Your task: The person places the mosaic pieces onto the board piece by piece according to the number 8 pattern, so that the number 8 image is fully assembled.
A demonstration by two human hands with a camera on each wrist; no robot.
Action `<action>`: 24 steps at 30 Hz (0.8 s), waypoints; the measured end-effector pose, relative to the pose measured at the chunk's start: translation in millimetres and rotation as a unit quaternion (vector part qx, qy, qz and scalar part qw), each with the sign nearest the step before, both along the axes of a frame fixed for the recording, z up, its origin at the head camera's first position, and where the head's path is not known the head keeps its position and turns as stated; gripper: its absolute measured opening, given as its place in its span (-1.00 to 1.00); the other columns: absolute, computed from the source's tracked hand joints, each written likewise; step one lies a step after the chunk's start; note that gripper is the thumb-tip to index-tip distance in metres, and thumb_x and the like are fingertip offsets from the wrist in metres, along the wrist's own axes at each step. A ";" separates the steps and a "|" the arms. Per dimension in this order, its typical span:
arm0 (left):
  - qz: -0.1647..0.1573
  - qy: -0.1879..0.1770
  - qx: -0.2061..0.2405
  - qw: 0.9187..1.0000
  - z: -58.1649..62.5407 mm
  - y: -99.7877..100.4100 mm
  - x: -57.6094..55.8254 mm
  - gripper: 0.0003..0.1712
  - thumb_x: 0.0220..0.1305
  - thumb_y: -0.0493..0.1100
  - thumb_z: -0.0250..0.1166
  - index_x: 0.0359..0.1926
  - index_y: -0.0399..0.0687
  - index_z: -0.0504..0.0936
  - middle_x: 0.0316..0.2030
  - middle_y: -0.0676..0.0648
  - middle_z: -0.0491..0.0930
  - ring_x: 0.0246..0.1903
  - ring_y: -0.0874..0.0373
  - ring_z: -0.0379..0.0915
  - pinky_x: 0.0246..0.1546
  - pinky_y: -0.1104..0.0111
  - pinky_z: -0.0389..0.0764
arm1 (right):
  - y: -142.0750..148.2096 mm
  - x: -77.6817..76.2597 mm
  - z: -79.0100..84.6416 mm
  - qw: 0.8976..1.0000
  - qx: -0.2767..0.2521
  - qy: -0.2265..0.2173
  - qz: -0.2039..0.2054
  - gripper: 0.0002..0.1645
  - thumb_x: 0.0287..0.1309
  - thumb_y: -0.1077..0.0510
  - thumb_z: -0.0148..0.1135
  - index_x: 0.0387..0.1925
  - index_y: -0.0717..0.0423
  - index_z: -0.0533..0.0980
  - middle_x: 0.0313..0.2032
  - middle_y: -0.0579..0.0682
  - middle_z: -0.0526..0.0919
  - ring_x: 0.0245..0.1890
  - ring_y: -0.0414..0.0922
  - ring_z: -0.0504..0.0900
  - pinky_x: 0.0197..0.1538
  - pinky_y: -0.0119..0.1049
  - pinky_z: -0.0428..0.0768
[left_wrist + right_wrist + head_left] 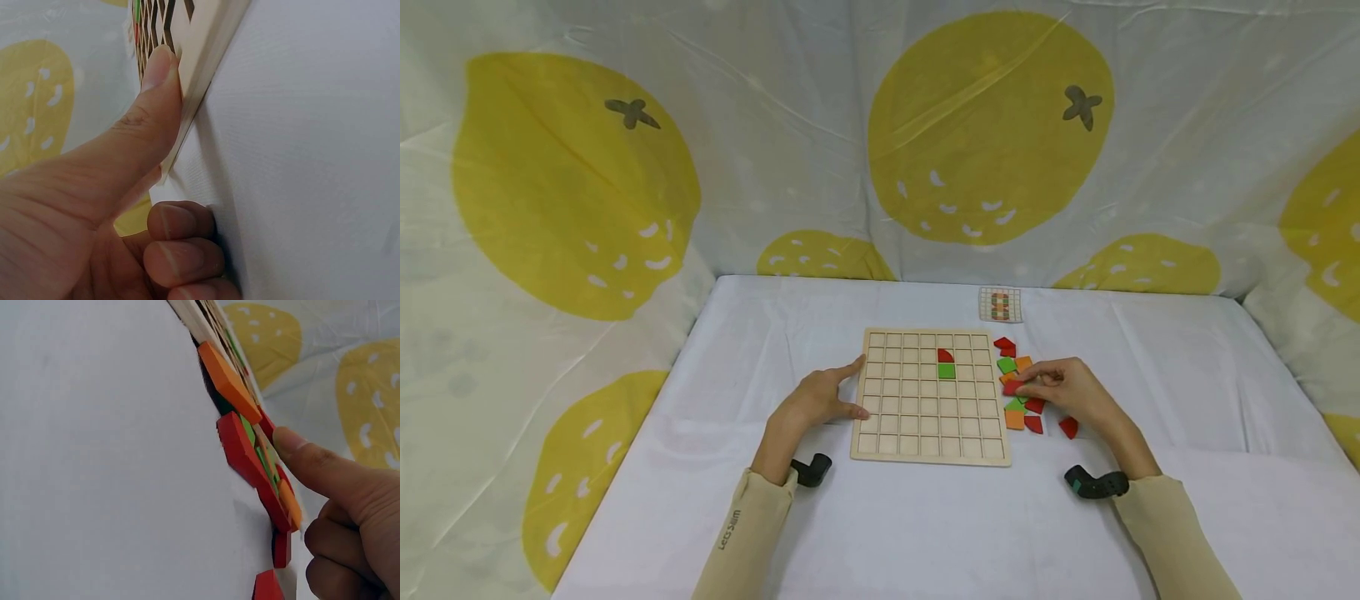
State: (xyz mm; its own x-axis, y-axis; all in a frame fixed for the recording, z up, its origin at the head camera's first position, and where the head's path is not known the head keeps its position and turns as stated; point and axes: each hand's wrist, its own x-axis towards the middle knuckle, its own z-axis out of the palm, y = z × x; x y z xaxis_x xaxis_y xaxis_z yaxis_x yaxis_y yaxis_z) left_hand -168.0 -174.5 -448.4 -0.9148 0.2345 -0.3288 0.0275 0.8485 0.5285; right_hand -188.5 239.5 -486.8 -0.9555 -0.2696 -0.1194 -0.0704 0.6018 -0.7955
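Sleeves (1176, 533): 2. Board (925, 460): 1, likely light, stiff; hold by rim. Left hand (811, 402): thumb and forefinger spread against the board's left rim. Right hand (1070, 387): pinching 1 red piece (1011, 388) at the pile (1014, 420), right of the board. Pile: overlapping; count unclear. Held piece: likely light, rigid; grip opposite edges. Seated: 1 red quarter-round (944, 357), 1 green square (947, 371).

Noted a table (910, 529) under white cloth (1232, 517), creased in places. Bears a square wooden grid board (910, 408) toward the middle. Just right of the board, carries a loose cluster of red, green and orange pieces (1015, 419). Slightly apart, farther right, holds a lone red piece (1069, 427). Near the far edge, beyond the board, supports a small printed card (1000, 305).
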 end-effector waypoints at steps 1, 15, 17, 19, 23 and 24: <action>0.001 0.000 -0.001 1.000 0.2 0.0 0.0 0.18 0.07 0.07 0.60 0.62 0.20 0.14 0.51 -0.29 0.30 0.51 -0.23 0.23 0.43 -0.11 0.40 | -1.2 -0.1 0.3 1.000 -0.004 0.000 0.001 -0.64 0.14 -0.03 0.55 -0.14 0.12 0.76 -0.64 -0.16 0.22 -0.56 -0.25 0.27 -0.44 -0.41 0.30; 0.000 -0.003 -0.005 1.000 0.4 0.6 0.7 0.17 0.08 0.07 0.59 0.63 0.22 0.13 0.51 -0.29 0.29 0.51 -0.23 0.23 0.43 -0.10 0.40 | -50.1 -3.2 -0.5 0.996 -0.036 0.033 0.070 -0.76 0.13 -0.01 0.55 -0.23 0.03 0.77 -0.65 -0.19 0.15 -0.56 -0.29 0.18 -0.37 -0.42 0.29; -0.002 -0.002 -0.005 1.000 0.6 0.7 0.8 0.18 0.07 0.08 0.60 0.63 0.21 0.13 0.51 -0.29 0.30 0.51 -0.23 0.23 0.43 -0.10 0.40 | -55.4 -4.5 -2.1 0.996 -0.040 0.035 0.077 -0.77 0.13 0.00 0.55 -0.23 0.01 0.78 -0.65 -0.20 0.16 -0.55 -0.29 0.18 -0.37 -0.43 0.29; -0.003 -0.002 -0.006 1.000 0.2 0.5 0.5 0.18 0.08 0.07 0.59 0.63 0.21 0.13 0.51 -0.28 0.30 0.52 -0.23 0.23 0.44 -0.10 0.40 | -60.1 -5.1 -2.8 0.995 -0.043 0.036 0.082 -0.79 0.13 0.00 0.55 -0.23 0.00 0.77 -0.65 -0.20 0.16 -0.56 -0.30 0.16 -0.39 -0.43 0.26; -0.003 -0.003 -0.006 1.000 -0.8 0.1 -0.2 0.18 0.08 0.08 0.59 0.63 0.21 0.13 0.51 -0.28 0.30 0.52 -0.23 0.22 0.44 -0.10 0.39 | -67.9 -6.3 -3.3 0.995 -0.037 0.043 0.084 -0.79 0.13 -0.01 0.55 -0.23 -0.03 0.77 -0.65 -0.22 0.14 -0.56 -0.30 0.14 -0.41 -0.43 0.21; -0.001 -0.005 -0.006 1.000 -1.0 -0.1 -0.5 0.18 0.08 0.08 0.59 0.63 0.22 0.13 0.51 -0.28 0.29 0.52 -0.22 0.22 0.44 -0.10 0.39 | -69.3 -6.7 -3.3 0.995 -0.033 0.046 0.085 -0.79 0.14 -0.01 0.55 -0.22 -0.03 0.77 -0.65 -0.22 0.14 -0.55 -0.30 0.15 -0.41 -0.43 0.21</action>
